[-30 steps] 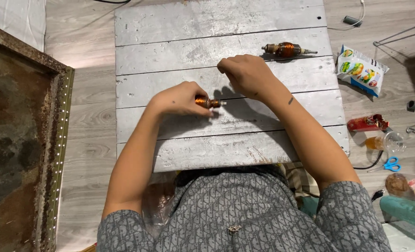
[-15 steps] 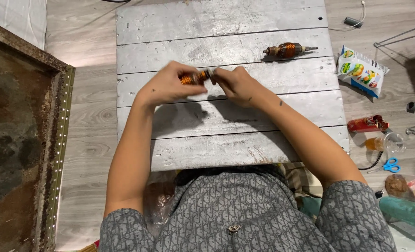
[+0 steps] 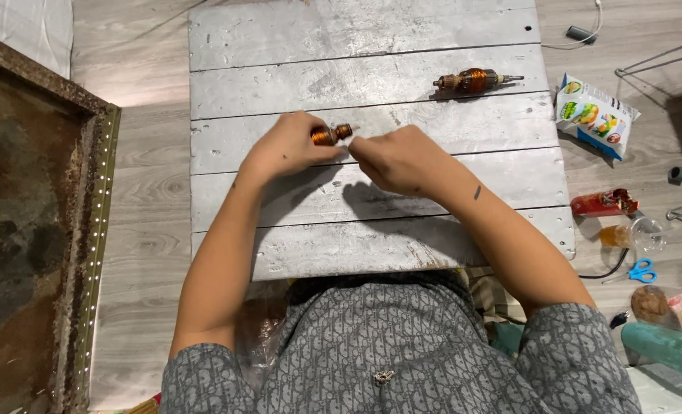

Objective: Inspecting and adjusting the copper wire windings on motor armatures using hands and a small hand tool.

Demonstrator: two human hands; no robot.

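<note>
left hand (image 3: 283, 147) grips a small copper-wound rotor (image 3: 330, 134) above the bench (image 3: 372, 77); right hand (image 3: 393, 159) fingers pinch at its shaft end. work looks mid-way; a second rotor (image 3: 475, 80) lies untouched, well apart.

A small copper-wound armature (image 3: 330, 135) is held in the left hand (image 3: 287, 147) near the middle of the frame, above a grey plank tabletop (image 3: 280, 46). Its right end is met by the fingertips of the right hand (image 3: 398, 159). A larger armature (image 3: 473, 80) is laid on the tabletop at upper right. At the right edge, a snack packet (image 3: 596, 115) and blue scissors (image 3: 642, 271) are seen on the floor (image 3: 138, 169).
</note>
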